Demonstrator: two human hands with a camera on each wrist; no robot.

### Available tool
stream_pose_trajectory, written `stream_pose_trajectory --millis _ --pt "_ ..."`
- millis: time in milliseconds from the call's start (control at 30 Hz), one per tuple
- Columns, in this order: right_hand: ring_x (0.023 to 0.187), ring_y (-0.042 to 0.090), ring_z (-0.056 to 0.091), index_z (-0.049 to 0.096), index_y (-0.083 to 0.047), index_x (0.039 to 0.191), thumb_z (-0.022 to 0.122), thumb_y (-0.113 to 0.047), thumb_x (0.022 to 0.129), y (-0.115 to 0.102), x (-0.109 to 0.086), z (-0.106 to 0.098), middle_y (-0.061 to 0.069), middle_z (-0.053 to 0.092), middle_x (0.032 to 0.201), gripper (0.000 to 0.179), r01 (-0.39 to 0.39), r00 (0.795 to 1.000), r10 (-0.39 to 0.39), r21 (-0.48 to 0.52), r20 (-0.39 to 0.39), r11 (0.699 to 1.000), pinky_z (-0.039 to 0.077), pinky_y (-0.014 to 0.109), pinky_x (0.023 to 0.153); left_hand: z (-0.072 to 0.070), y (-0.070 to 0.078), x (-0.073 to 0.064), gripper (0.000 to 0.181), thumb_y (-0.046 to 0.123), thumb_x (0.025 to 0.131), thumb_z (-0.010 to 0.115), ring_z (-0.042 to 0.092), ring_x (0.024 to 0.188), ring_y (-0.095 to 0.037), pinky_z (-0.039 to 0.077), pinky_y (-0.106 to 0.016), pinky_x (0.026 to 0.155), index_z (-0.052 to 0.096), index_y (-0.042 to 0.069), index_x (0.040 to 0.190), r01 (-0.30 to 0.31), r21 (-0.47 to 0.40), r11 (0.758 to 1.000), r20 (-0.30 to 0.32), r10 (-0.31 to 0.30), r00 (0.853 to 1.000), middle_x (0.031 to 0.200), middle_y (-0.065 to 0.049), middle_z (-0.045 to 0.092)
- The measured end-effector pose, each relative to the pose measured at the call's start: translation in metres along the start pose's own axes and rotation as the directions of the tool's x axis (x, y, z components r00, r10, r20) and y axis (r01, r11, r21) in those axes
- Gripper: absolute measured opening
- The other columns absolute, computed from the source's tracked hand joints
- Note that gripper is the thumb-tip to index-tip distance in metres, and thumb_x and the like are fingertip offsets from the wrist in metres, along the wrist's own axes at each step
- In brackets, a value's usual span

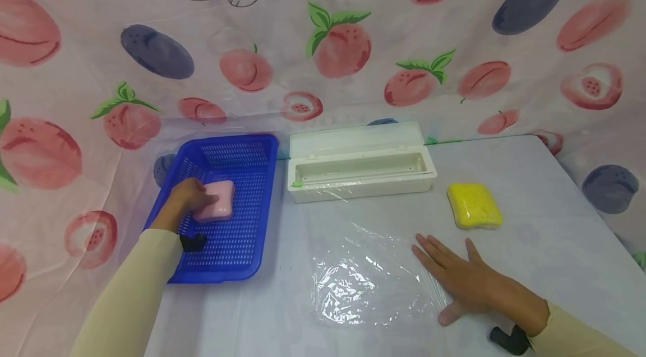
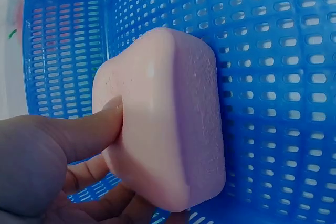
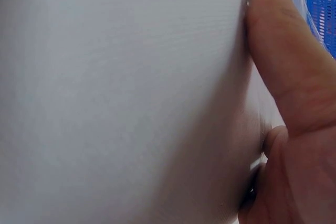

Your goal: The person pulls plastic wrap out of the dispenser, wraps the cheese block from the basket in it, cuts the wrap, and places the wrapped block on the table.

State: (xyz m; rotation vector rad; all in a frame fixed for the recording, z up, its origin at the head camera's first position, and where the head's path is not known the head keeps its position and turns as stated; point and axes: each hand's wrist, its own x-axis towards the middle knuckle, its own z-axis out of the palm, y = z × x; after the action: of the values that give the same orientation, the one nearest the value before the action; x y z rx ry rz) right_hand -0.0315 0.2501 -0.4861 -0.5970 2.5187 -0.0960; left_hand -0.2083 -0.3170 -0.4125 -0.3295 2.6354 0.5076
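In the head view my left hand pinches a pink sponge inside the blue basket. Seen closer in the left wrist view, the thumb dents the smooth face of the sponge, and the other fingers curl beneath it. Basket mesh lies right behind it. A clear sheet of cling film is spread on the table in front of a white dispenser box with its lid up. My right hand lies flat with spread fingers at the film's right edge. Beyond it sits a yellow sponge, which looks wrapped in film.
A white cloth covers the table. Behind it hangs a peach-patterned sheet. The basket stands at the left, beside the dispenser box. A green slider shows at the box's left end.
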Motion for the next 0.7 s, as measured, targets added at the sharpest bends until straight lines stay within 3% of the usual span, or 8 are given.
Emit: stream_pose_trajectory --millis 167,400,567,700 --pt "0.145 0.025 -0.004 0.000 -0.030 0.151 0.064 -0.082 0.042 0.000 0.001 0.001 -0.004 -0.011 0.158 0.136 -0.017 1.000 0.017 -0.006 0.005 1.000 -0.009 0.077 0.092 0.000 -0.002 -0.003 0.055 0.034 0.087 0.061 0.049 0.094 -0.038 0.048 -0.045 0.077 0.044 -0.010 0.116 -0.071 -0.008 0.997 -0.015 0.071 0.997 0.109 -0.028 0.049" --pt "0.145 0.025 -0.004 0.000 -0.030 0.151 0.064 -0.082 0.042 -0.001 0.001 0.000 -0.004 -0.011 0.157 0.136 -0.018 1.000 0.018 -0.018 0.006 1.000 -0.008 0.077 0.092 -0.001 -0.001 -0.015 0.035 0.028 0.090 0.060 0.049 0.075 -0.026 0.044 -0.029 0.056 0.043 -0.001 0.101 -0.194 -0.150 0.970 -0.052 0.188 0.981 0.095 -0.019 0.048" --pt "0.145 0.027 -0.001 0.002 -0.028 0.151 0.063 -0.081 0.044 -0.003 -0.001 -0.003 -0.002 -0.009 0.158 0.134 0.002 1.000 -0.002 -0.002 0.006 1.000 -0.007 0.078 0.091 -0.007 0.006 -0.030 0.029 0.025 0.092 0.058 0.044 0.064 -0.021 0.040 -0.030 0.052 0.041 0.002 0.094 -0.296 -0.205 0.933 -0.120 0.277 0.954 0.076 -0.010 0.043" --pt "0.145 0.028 -0.001 0.003 -0.028 0.151 0.064 -0.081 0.044 -0.004 -0.002 -0.005 -0.001 -0.009 0.158 0.134 0.000 1.000 0.000 0.005 0.007 1.000 -0.007 0.078 0.091 -0.013 0.019 -0.047 0.029 0.027 0.093 0.057 0.041 0.062 -0.020 0.037 -0.030 0.050 0.039 0.003 0.093 -0.374 -0.217 0.901 -0.167 0.344 0.924 0.071 -0.006 0.036"
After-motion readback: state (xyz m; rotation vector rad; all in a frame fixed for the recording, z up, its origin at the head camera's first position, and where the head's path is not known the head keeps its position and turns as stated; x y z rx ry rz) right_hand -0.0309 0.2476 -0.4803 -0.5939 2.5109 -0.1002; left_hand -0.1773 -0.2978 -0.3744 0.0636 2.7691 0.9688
